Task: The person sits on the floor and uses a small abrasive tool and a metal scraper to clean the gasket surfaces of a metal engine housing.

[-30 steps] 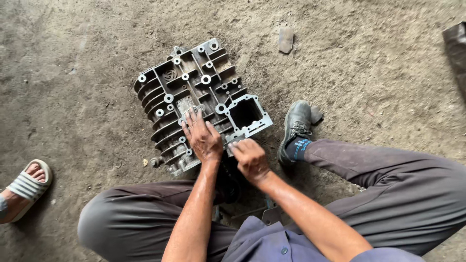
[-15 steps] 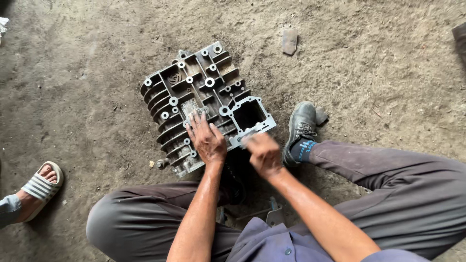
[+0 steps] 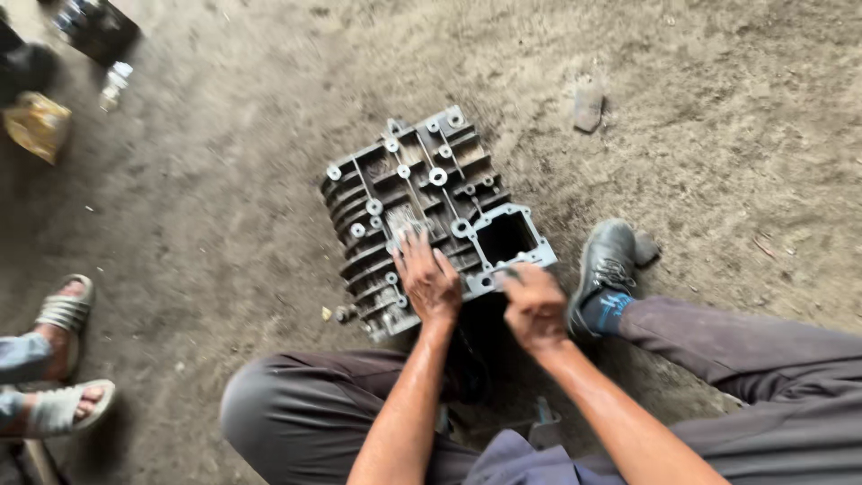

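Observation:
A grey cast-metal engine casing [image 3: 422, 193] with ribs, bolt holes and a square opening lies flat on the dirt floor in front of me. My left hand [image 3: 428, 280] rests palm down on its near edge, fingers spread. My right hand [image 3: 533, 303] is curled at the casing's near right corner, by the square opening; whether it holds a small tool is too blurred to tell. My legs in grey trousers frame the casing, and my right foot in a dark shoe [image 3: 607, 265] sits just right of it.
Another person's sandalled feet [image 3: 63, 359] stand at the left edge. A flat stone [image 3: 588, 106] lies beyond the casing. A dark box [image 3: 97, 27], a small bottle [image 3: 114, 83] and a yellowish package [image 3: 36, 124] sit at the top left.
The view has shifted, so the casing sits further right and more floor shows at left. My right hand has moved slightly closer to the casing's corner; my left hand stays pressed on it.

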